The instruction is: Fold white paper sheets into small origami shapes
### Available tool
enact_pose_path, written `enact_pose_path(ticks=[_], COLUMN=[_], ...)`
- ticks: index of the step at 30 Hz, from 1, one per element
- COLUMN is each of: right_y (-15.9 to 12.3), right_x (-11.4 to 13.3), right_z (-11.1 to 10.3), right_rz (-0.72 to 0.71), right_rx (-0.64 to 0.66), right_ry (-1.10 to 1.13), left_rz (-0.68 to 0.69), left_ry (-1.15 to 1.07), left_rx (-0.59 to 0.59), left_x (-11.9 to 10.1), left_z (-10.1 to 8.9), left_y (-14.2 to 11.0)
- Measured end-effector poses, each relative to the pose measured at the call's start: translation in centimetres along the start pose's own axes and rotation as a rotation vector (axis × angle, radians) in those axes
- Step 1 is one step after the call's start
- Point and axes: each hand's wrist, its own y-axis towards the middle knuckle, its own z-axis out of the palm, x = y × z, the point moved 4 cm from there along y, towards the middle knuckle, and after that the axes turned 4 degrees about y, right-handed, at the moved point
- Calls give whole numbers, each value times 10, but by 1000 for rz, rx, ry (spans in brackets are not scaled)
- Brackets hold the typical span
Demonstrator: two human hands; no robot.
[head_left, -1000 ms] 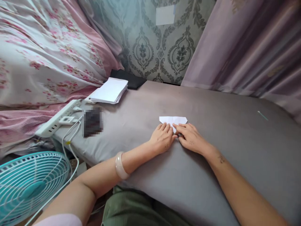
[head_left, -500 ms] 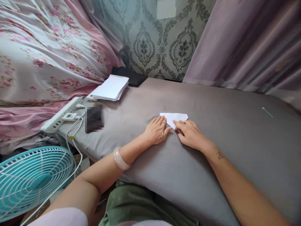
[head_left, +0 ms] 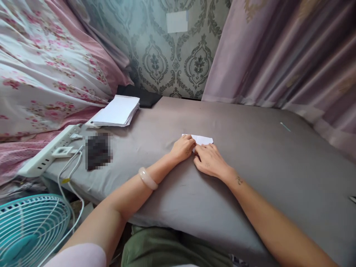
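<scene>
A small folded piece of white paper (head_left: 202,139) lies on the grey cloth-covered surface (head_left: 250,155) in front of me. My left hand (head_left: 183,148) rests on its left part with the fingers curled and pinching the paper's edge. My right hand (head_left: 209,163) lies on the paper's near side, fingers pressed down together on it. The two hands touch each other and hide most of the paper; only its far strip shows. A pale bangle (head_left: 148,178) sits on my left wrist.
A stack of white paper sheets (head_left: 116,111) lies at the back left beside a black flat object (head_left: 139,99). A white power strip (head_left: 47,155) with cables, a dark blurred item (head_left: 97,151) and a teal fan (head_left: 30,230) are at left. Floral bedding (head_left: 44,70) and curtains (head_left: 278,55) border the surface.
The view has shifted so the hands and paper sit further left. My left fingers went from flat beside the paper to curled on its edge; less paper shows now.
</scene>
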Motion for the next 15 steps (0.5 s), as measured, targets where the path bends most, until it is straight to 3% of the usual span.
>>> enact_pose_path(ticks=[6, 10, 15], right_y=[-2, -2, -7], right_x=[-31, -59, -90], right_z=[4, 6, 4], right_rz=[24, 87, 148], right_rx=[-47, -88, -201], right_ry=[266, 460, 378], left_rz=[33, 80, 131], left_ry=[-36, -35, 49], left_rx=[-44, 4, 50], left_x=[-4, -7, -12], left_z=[6, 3, 2], left_y=[-8, -9, -8])
